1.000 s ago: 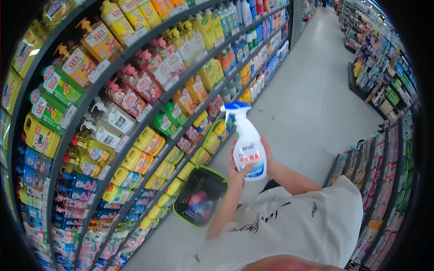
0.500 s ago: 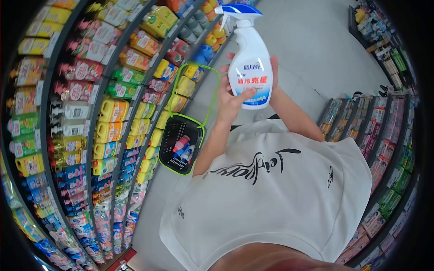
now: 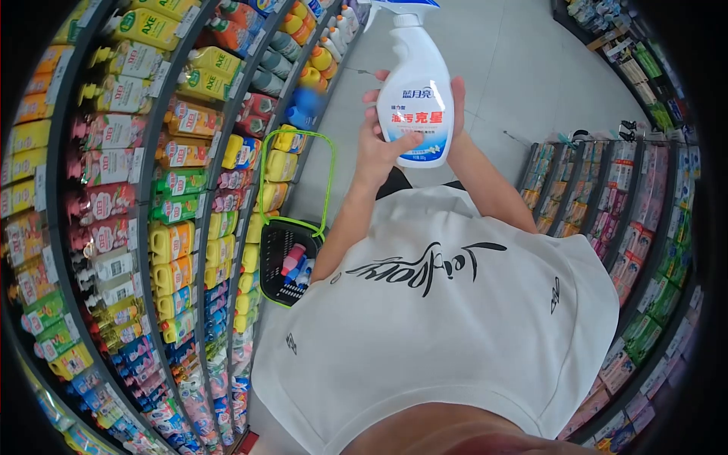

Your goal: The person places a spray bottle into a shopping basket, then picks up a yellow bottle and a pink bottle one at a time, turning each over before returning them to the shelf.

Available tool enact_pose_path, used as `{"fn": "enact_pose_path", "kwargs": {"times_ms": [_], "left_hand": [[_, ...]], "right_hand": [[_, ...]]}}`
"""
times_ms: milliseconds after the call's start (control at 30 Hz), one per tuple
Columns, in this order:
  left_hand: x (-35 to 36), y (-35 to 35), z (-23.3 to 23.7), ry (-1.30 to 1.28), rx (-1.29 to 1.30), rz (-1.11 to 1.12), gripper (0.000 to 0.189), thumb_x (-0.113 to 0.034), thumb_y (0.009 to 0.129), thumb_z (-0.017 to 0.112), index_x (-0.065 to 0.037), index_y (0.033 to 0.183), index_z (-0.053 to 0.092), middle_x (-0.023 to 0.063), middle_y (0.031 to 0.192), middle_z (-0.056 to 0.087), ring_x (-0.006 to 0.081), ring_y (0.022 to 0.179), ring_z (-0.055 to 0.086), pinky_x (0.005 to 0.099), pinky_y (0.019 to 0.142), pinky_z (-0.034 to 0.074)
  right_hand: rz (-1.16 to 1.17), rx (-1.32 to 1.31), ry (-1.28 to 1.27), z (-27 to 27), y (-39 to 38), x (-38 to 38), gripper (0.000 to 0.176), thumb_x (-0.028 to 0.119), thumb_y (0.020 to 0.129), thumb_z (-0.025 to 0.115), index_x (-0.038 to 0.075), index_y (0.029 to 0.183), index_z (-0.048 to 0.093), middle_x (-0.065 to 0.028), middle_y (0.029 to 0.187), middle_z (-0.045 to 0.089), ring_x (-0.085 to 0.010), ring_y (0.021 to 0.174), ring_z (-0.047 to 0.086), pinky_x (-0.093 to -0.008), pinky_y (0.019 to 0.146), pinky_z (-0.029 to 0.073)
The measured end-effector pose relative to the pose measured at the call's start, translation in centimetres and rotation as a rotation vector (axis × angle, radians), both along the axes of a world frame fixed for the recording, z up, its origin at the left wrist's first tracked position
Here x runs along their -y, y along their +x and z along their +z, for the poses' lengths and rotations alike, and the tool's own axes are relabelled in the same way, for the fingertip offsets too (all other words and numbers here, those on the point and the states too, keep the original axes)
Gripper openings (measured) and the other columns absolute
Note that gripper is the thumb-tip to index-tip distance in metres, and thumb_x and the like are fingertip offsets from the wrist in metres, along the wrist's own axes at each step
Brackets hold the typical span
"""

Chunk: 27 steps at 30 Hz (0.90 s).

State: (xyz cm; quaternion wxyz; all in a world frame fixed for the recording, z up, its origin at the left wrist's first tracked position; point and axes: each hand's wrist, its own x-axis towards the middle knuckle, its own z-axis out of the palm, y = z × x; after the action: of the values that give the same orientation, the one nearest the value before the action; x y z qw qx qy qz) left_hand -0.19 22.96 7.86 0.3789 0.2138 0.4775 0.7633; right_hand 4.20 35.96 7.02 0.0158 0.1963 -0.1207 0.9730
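Note:
A white spray bottle [image 3: 417,83] with a blue trigger head and blue and red Chinese lettering is upright in front of me, its top cut off by the frame edge. My left hand [image 3: 379,144] grips its lower left side, with the thumb across the front label. On the other side, my right hand [image 3: 458,114] holds the bottle from the right and behind, its fingers mostly hidden. To the left of my left forearm is a black shopping basket [image 3: 271,246] with a raised green handle [image 3: 331,163]. Pink and blue items [image 3: 294,262] lie inside it.
Tall shelves at left carry rows of cleaning products, including yellow AXE bottles [image 3: 208,72], pink pump bottles [image 3: 102,201] and yellow jugs [image 3: 173,243]. More packed shelves [image 3: 584,189] stand at right. Grey tiled floor [image 3: 500,61] runs between them.
The bottle and both hands sit slightly higher in view, while the left shelves appear lower. The basket shows a little further left. Both hands keep hold of the bottle.

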Motion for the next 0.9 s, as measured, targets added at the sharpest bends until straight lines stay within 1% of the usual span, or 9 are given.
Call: {"fn": "enact_pose_path", "kwargs": {"times_ms": [67,167,233,267,333,433,633,867,900], "left_hand": [[-1.2,-2.1,-0.6,-0.009,0.004,0.003,0.049,-0.009,0.070,0.080,0.002,0.112,0.057,0.0105,0.101,0.066,0.0175,0.088,0.066,0.0290,0.079,0.054],[-3.5,-6.2,-1.9,0.064,-0.011,0.022,0.048,-0.011,0.076,0.078,0.002,0.115,0.054,0.0088,0.104,0.066,0.0161,0.092,0.064,0.0273,0.082,0.052],[-4.7,-9.0,-2.4,0.108,-0.031,0.030,0.061,-0.033,0.076,0.081,0.003,0.117,0.052,0.0072,0.106,0.063,0.0139,0.097,0.060,0.0273,0.084,0.050],[-5.4,-10.4,-2.7,0.115,-0.027,0.048,0.061,-0.033,0.076,0.081,0.003,0.117,0.052,0.0072,0.106,0.063,0.0139,0.097,0.060,0.0273,0.084,0.050],[-6.5,-12.8,-2.5,0.203,-0.059,0.097,0.070,-0.047,0.079,0.074,0.004,0.120,0.050,0.0062,0.107,0.061,0.0128,0.100,0.058,0.0262,0.086,0.048],[-7.8,-16.6,-2.0,0.194,-0.033,0.132,0.077,-0.054,0.079,0.070,0.005,0.123,0.048,0.0058,0.109,0.061,0.0130,0.101,0.058,0.0252,0.086,0.047],[-9.4,-22.4,-1.2,0.209,-0.010,0.136,0.080,-0.057,0.080,0.067,0.004,0.127,0.045,0.0064,0.116,0.058,0.0135,0.107,0.055,0.0271,0.091,0.045],[-10.5,-25.7,-1.0,0.229,-0.050,0.142,0.081,-0.060,0.082,0.062,0.004,0.129,0.044,0.0069,0.117,0.058,0.0139,0.110,0.054,0.0277,0.094,0.043],[-10.7,-26.0,-1.2,0.245,-0.046,0.145,0.077,-0.057,0.084,0.062,0.004,0.128,0.045,0.0071,0.117,0.058,0.0139,0.109,0.054,0.0277,0.094,0.043]], "right_hand": [[0.018,0.055,0.018,0.1,-2.0,-1.6,0.109,0.079,0.072,0.051,-0.001,0.142,0.025,-0.0309,0.131,0.042,-0.0413,0.118,0.049,-0.0510,0.095,0.046],[0.030,0.071,0.056,0.5,-6.0,-3.8,0.108,0.078,0.072,0.051,-0.001,0.142,0.025,-0.0309,0.131,0.042,-0.0415,0.119,0.048,-0.0510,0.095,0.046],[0.063,0.069,0.078,0.9,-9.0,-5.3,0.108,0.078,0.072,0.052,0.000,0.142,0.025,-0.0301,0.131,0.042,-0.0415,0.120,0.047,-0.0508,0.095,0.046],[0.076,0.067,0.083,1.1,-10.5,-5.9,0.108,0.078,0.072,0.052,0.000,0.142,0.025,-0.0293,0.131,0.042,-0.0415,0.120,0.047,-0.0507,0.095,0.046],[0.111,0.091,0.083,1.5,-13.3,-6.9,0.108,0.078,0.072,0.052,0.001,0.142,0.026,-0.0283,0.131,0.042,-0.0411,0.120,0.047,-0.0506,0.095,0.046],[0.158,0.138,0.065,2.3,-17.4,-8.0,0.108,0.079,0.071,0.052,0.003,0.143,0.025,-0.0279,0.131,0.042,-0.0404,0.119,0.048,-0.0500,0.095,0.046],[0.152,0.184,0.114,3.4,-23.6,-9.8,0.108,0.080,0.071,0.051,0.005,0.144,0.024,-0.0285,0.133,0.042,-0.0397,0.119,0.048,-0.0495,0.098,0.045],[0.140,0.193,0.105,3.6,-26.7,-10.8,0.107,0.080,0.073,0.047,0.003,0.143,0.024,-0.0302,0.134,0.041,-0.0413,0.121,0.048,-0.0495,0.098,0.045],[0.147,0.191,0.109,3.7,-27.1,-11.0,0.107,0.080,0.073,0.047,0.003,0.143,0.024,-0.0302,0.134,0.041,-0.0413,0.121,0.048,-0.0495,0.098,0.045]]}}
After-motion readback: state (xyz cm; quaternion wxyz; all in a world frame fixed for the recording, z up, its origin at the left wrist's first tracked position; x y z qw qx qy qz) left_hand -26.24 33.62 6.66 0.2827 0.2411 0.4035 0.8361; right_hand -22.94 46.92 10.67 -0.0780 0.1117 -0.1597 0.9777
